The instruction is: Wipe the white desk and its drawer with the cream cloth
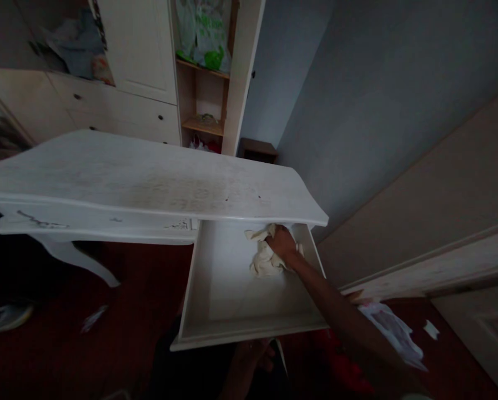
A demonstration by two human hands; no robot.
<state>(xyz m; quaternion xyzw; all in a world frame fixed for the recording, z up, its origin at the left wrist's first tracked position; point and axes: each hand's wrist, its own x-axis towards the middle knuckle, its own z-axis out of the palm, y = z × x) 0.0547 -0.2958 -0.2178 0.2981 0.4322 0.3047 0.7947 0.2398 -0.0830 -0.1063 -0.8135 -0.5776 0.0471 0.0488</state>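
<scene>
A white drawer (224,278) is pulled out from the right side of a white desk (107,166). Inside it, toward the back right, my right hand (282,244) is closed on a crumpled cream cloth (267,262). The cloth spreads over the drawer's bottom beneath my fingers. My left hand (252,355) is low in the shade, just under the drawer's front panel. Part of it is hidden by the panel, and its grip is too dark to make out.
Behind the desk stands a white cabinet (140,50) with an open door and plastic bags (205,33) on a shelf. A wall (377,111) runs along the right. On the red floor lie a white plastic bag (392,330) and a shoe (5,319).
</scene>
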